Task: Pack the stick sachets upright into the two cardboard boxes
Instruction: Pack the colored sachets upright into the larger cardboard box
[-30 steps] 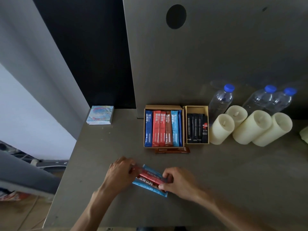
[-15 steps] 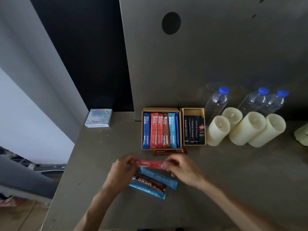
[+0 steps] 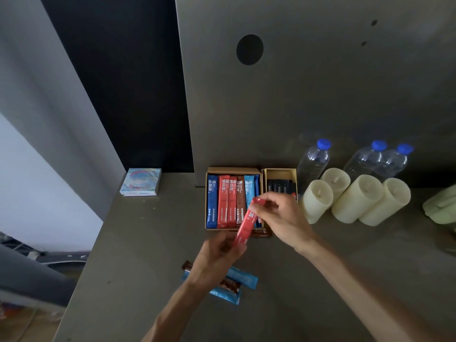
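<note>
A larger cardboard box (image 3: pixel 233 170) was seen packed with a row of stick sachets (image 3: pixel 225 201) set side by side: one dark blue, two red, one brown and light blue ones at its right end. A smaller cardboard box (image 3: pixel 280 171), set touching the larger box's right side, was filled with black sachets (image 3: pixel 278 185). A red sachet (image 3: pixel 246 224) was held tilted over the larger box's near right corner. Its upper end was pinched by the right hand (image 3: pixel 283 218), and its lower end was gripped by the left hand (image 3: pixel 217 260) just in front of the box. Loose blue and brown sachets (image 3: pixel 243 280) were left on the surface (image 3: pixel 148 255) well in front of the larger box, partly hidden by the left wrist.
</note>
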Demonstrator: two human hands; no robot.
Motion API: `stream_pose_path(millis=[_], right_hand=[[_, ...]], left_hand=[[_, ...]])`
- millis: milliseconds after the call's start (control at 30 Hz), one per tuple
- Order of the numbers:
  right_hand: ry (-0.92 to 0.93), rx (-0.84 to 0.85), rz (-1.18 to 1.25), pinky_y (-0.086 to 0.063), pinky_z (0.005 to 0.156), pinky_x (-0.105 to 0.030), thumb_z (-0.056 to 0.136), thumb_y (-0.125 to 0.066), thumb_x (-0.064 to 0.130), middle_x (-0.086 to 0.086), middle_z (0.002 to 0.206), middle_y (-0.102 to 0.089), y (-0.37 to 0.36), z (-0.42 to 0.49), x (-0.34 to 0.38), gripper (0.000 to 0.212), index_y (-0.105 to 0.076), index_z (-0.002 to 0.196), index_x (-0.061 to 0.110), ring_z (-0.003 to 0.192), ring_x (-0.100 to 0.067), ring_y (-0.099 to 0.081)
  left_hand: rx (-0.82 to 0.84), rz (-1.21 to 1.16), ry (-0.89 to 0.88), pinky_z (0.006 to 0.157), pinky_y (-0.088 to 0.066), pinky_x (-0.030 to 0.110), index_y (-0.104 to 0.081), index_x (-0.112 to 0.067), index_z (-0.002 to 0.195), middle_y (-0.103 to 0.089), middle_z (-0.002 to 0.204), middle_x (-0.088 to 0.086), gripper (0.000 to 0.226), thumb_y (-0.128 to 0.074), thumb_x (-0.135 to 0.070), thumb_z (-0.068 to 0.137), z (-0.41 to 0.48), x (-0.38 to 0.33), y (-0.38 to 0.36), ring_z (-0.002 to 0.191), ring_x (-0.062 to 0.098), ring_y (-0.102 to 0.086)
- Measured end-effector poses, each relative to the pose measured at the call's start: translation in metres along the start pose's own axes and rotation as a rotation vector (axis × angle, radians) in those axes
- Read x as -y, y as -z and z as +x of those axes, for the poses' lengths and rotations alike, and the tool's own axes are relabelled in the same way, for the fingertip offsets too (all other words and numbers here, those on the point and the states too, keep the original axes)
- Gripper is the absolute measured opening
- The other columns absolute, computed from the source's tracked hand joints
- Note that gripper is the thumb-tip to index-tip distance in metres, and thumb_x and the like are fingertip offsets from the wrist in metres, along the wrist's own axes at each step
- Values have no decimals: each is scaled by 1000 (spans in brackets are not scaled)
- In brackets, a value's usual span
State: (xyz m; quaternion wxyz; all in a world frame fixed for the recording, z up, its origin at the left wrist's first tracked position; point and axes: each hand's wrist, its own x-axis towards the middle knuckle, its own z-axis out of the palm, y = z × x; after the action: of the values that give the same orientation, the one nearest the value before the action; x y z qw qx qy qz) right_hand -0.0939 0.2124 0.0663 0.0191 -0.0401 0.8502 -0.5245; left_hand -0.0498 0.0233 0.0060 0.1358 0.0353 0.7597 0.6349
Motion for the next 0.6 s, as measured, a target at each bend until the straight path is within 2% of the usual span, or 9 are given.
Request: stream_pose_path(millis=[100,200,333,400,500,600], right_hand=[[-3,-8,-40,-50,62,-15,91,-74,26,4,75,-72,1,2,4,14,-74,94,12,65,-2,-65],[-112,25,144,-48,58,-14,90,-75,22,3,77,-73,0,2,5,12,-73,98,13,65,-1,-65],[-188,71,156,-49,58,-12,91,-74,16,2,86,-75,-5,1,1,6,-72,97,14,68,1,-68],[-215,80,149,-49,57,-12,93,-73,16,0,88,-75,-8,3,-2,8,-73,100,11,68,0,-68],[-254,87,97,-48,55,-11,95,-70,18,-2,89,-75,-14,9,-7,9,-72,99,10,65,-1,-68],[-285,69,56,-47,52,-13,96,-68,18,0,82,-72,-16,22,-10,10,-71,96,8,56,2,-63]], left_hand=[[-52,-69,1,70,-57,33,-71,-15,94,-71,81,6,8,-67,-22,92,4,-9,-9,71,18,-67],[-97,-114,28,66,-56,30,-71,-8,86,-69,79,10,14,-67,-21,92,7,-11,-14,67,14,-64],[-154,-118,27,67,-57,47,-70,-11,78,-69,76,12,20,-68,-26,92,10,-7,-17,66,20,-63],[-187,-73,34,65,-55,49,-70,-14,77,-69,72,10,20,-67,-27,92,11,-4,-18,62,21,-62],[-232,-6,26,60,-54,46,-70,-16,76,-69,68,6,21,-67,-29,92,14,-5,-18,59,26,-63],[-225,129,-26,54,-53,28,-69,-21,79,-68,69,0,24,-61,-36,96,21,-7,-14,59,16,-63]])
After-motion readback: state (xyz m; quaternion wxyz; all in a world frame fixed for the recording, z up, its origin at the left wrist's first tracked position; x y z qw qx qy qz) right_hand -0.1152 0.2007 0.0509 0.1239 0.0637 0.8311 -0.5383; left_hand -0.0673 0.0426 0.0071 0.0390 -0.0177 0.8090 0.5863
